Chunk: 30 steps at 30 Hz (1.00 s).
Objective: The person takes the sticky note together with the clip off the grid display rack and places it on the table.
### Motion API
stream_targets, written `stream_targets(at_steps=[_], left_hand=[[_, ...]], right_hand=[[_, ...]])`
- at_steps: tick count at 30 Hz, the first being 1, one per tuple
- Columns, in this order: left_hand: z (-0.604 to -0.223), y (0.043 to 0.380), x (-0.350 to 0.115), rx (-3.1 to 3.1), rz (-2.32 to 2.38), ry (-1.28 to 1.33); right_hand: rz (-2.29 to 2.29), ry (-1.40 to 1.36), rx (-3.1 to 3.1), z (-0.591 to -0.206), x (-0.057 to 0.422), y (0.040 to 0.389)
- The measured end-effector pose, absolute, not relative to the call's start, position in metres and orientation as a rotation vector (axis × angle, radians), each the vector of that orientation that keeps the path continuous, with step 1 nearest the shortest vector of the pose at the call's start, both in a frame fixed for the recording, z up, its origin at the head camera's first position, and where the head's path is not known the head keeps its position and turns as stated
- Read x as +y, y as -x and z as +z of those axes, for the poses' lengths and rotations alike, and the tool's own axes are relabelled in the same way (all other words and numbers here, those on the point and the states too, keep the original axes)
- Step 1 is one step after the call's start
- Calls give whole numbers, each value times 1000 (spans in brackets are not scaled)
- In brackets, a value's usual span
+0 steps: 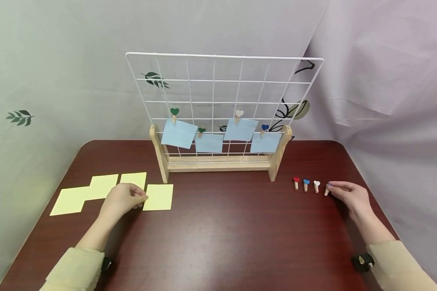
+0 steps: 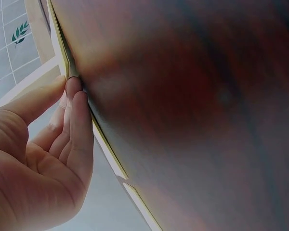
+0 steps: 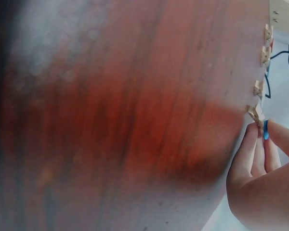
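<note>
My left hand point(image 1: 121, 201) pinches the left edge of the nearest-to-centre yellow sticky note point(image 1: 160, 197) between thumb and fingers. The left wrist view shows this note point(image 2: 63, 55) edge-on, slightly bent at the fingertips. Behind and left of that hand lie more yellow notes point(image 1: 103, 186), one partly covered by it. Far right, my right hand point(image 1: 353, 199) pinches a small wooden clothespin point(image 1: 326, 191) by its blue heart end. Its wooden legs point(image 3: 254, 113) point away from the fingers. Three similar clothespins, with a red heart point(image 1: 296, 180), a blue heart point(image 1: 306, 182) and a white heart point(image 1: 316, 184), lie in a row beside it.
A white wire grid point(image 1: 224, 56) stands in a wooden base point(image 1: 218, 166) at the back middle. Several blue notes point(image 1: 178, 134) hang on its lower part, each under a heart clothespin. The dark red table point(image 1: 233, 234) meets pale curtains point(image 1: 58, 81) behind and at the sides.
</note>
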<state>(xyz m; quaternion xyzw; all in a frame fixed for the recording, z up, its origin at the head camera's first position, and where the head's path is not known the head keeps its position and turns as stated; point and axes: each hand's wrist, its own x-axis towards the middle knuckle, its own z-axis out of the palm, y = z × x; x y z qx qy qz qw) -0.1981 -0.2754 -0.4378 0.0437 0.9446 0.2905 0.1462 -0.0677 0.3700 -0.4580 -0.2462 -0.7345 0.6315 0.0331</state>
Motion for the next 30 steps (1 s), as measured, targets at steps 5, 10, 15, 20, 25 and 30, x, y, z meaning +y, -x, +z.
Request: stream_targets(at_steps=[5,10,15,20,25,30], left_hand=[[-439,199,-276,2720,844,-130],[-441,200,-278,2711,845,-127],[-441,201,-279,2703,845,-126],[-441,202,-281,2711,844,-122],[-440,201,-280,2706,851,-107],[-439,200,-281,2692,869,-86]], right_hand=[[1818,787,-2376,-458,369,72],[1746,810,-2416,-459,369,73],[1770,859,-2387,-460,369,74],[1762,879,-2368,-460,366,75],[1731,877,-2385,-459,364,76],[1707,906,-2413,-460,365,77]])
